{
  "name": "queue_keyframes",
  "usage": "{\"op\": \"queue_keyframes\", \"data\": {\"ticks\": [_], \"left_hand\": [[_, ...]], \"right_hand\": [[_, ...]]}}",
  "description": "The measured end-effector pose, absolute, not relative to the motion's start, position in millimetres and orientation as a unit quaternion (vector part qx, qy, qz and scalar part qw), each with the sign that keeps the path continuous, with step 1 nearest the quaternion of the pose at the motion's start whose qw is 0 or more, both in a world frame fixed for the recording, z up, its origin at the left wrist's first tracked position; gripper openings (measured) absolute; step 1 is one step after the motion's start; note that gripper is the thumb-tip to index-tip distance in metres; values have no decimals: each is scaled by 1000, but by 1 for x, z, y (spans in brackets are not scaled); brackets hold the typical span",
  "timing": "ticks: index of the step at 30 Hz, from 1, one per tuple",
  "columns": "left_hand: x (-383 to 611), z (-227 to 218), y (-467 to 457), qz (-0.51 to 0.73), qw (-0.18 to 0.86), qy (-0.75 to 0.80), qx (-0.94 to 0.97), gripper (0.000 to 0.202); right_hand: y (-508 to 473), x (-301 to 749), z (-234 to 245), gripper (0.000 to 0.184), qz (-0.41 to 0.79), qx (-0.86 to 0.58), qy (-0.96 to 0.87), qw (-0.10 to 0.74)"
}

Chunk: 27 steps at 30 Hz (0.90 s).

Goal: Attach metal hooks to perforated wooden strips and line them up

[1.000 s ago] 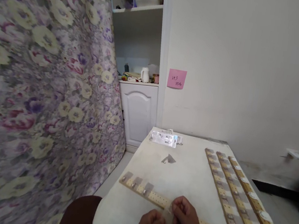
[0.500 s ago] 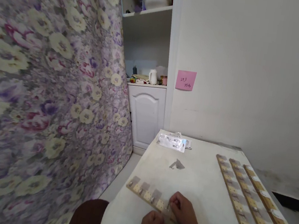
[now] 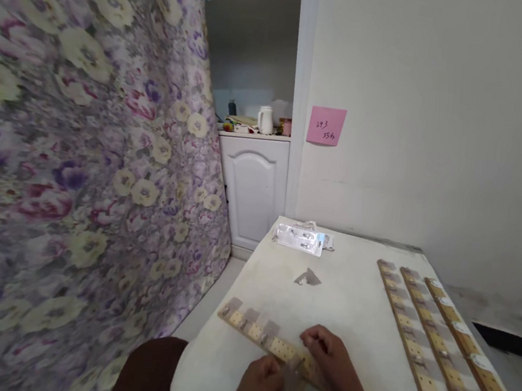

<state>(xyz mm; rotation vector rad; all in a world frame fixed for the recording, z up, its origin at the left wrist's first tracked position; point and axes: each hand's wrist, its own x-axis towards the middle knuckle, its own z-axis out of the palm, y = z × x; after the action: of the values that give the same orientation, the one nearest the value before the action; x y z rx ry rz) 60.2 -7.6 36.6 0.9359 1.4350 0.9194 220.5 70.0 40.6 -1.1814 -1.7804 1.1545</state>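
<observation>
A pale wooden strip with rows of holes (image 3: 279, 348) lies slantwise across the near part of the table. Small grey translucent pieces with metal bits sit along its left half. My left hand (image 3: 259, 389) is closed at the strip's near edge, with a clear plastic piece (image 3: 292, 376) at its fingertips, partly blurred. Over the strip's far edge, to the right, my right hand (image 3: 326, 355) has its fingers curled together; whatever they pinch, if anything, is too small to make out. My right forearm hides part of the strip.
Several similar wooden strips (image 3: 418, 361) lie along the table's right side. A small grey triangular piece (image 3: 309, 277) rests mid-table, and clear blister packs (image 3: 298, 238) lie at the back. A floral curtain (image 3: 95, 198) hangs left; a white cabinet (image 3: 252, 188) stands behind.
My right hand has moved slightly up and right, away from the clear plastic piece. My left hand has shifted a little left. The camera view has tilted slightly down.
</observation>
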Motion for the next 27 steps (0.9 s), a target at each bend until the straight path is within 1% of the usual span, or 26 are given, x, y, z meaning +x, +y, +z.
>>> {"op": "queue_keyframes", "data": {"ticks": [4, 8, 13, 16, 19, 22, 25, 27], "left_hand": [[54, 63, -5, 304, 521, 624, 496, 5], [50, 83, 1, 292, 444, 607, 591, 8], [55, 97, 11, 290, 384, 624, 616, 13], [59, 97, 15, 300, 368, 629, 616, 13], [59, 93, 18, 321, 374, 620, 610, 14], [56, 84, 17, 378, 406, 612, 563, 19], [54, 72, 9, 425, 452, 605, 499, 28], [55, 65, 1, 430, 494, 592, 471, 35]], "right_hand": [[66, 227, 62, 16, 531, -405, -684, 293], [60, 227, 66, 12, 602, -375, -656, 258], [59, 229, 59, 9, 596, -375, -660, 262], [58, 229, 57, 4, 593, -350, -672, 272], [55, 226, 55, 6, 637, -325, -643, 274], [53, 221, 48, 13, 679, -329, -591, 284], [54, 217, 40, 23, 691, -338, -548, 328], [55, 215, 35, 29, 689, -346, -526, 358]]}}
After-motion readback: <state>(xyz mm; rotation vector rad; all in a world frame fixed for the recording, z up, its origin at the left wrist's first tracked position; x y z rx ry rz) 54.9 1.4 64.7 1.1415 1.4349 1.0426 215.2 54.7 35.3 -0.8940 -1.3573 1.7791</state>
